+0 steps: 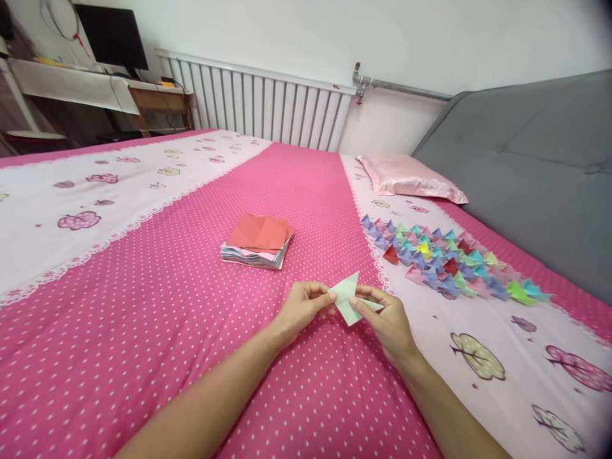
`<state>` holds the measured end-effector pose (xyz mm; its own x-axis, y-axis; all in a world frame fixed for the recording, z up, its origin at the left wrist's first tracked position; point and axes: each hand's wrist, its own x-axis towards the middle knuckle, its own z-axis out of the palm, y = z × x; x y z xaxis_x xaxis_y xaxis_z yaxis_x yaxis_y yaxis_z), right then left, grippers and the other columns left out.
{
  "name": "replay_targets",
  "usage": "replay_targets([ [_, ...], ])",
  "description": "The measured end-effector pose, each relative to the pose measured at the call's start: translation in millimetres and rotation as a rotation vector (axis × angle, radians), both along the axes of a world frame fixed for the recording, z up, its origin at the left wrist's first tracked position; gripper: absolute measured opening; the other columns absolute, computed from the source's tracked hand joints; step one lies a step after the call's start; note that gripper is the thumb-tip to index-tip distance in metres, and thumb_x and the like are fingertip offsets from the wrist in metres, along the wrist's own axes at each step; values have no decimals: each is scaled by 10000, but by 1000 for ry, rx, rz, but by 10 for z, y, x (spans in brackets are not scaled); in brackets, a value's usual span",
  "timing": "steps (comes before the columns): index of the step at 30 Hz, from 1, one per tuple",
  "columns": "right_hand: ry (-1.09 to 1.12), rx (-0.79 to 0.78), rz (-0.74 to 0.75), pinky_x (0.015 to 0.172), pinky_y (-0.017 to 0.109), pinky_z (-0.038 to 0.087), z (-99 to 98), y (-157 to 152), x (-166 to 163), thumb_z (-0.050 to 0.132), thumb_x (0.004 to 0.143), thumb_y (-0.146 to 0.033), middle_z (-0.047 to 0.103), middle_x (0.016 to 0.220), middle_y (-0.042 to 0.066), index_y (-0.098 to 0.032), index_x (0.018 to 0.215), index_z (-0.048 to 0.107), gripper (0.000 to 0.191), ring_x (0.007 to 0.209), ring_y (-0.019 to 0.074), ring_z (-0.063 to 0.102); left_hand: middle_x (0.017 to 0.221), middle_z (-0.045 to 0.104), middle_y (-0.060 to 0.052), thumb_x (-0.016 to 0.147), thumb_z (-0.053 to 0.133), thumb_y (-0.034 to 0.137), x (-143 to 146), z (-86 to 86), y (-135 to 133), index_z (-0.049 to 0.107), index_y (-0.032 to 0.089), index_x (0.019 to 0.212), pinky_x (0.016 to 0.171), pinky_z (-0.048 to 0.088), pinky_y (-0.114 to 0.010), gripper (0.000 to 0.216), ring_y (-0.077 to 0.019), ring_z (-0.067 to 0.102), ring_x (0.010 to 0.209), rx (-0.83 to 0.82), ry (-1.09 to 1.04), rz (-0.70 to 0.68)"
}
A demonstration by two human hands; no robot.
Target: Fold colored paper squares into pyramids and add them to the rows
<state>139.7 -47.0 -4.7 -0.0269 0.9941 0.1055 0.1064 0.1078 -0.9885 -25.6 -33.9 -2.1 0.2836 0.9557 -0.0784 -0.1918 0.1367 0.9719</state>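
Note:
Both my hands meet over the pink dotted bedspread (167, 306) near the bottom middle of the head view. My left hand (302, 308) pinches the left side of a pale green folded paper (346, 296). My right hand (388, 320) pinches its right side, fingers closed on the paper. The paper is partly folded into a pointed shape and is held just above the bed. A stack of square coloured papers (258, 241) with a red sheet on top lies a little beyond my hands. Several folded paper pieces (444, 258) in many colours lie in rows to the right.
A pink satin pillow (411, 178) lies at the far right by a grey padded headboard (535, 166). A white radiator (268, 102) runs along the far wall. At the far left stand a desk (157, 95) and a dark monitor (112, 35).

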Motion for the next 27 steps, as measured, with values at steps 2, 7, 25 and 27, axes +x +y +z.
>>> replay_targets([
  [2, 21, -11, 13, 635, 282, 514, 6, -4, -6, 670, 707, -355, 706, 845, 65, -154, 932, 668, 302, 698, 186, 653, 532, 619, -25, 643, 707, 387, 2, -6, 2, 624, 97, 641, 498, 354, -198, 301, -72, 506, 460, -9, -24, -6],
  [7, -18, 2, 15, 647, 306, 521, 9, -9, -2, 655, 718, -369, 710, 864, 80, -139, 947, 683, 325, 711, 200, 655, 534, 625, -26, 656, 702, 370, 0, -4, -3, 632, 98, 658, 507, 370, -195, 281, -76, 517, 468, -12, -29, -17],
  [25, -187, 149, -47, 618, 286, 513, 12, -7, 24, 613, 737, -293, 705, 772, 32, -182, 810, 707, 163, 676, 176, 639, 569, 646, -35, 648, 701, 393, 3, -42, 24, 659, 95, 730, 533, 413, -206, 313, -83, 539, 486, 9, -50, -34],
  [27, -189, 152, -42, 634, 294, 517, 18, -9, 12, 613, 738, -314, 702, 787, 40, -175, 817, 697, 181, 697, 185, 642, 568, 646, -31, 628, 717, 399, 11, -39, 29, 657, 95, 724, 526, 410, -203, 324, -80, 537, 483, 21, -47, -21],
])
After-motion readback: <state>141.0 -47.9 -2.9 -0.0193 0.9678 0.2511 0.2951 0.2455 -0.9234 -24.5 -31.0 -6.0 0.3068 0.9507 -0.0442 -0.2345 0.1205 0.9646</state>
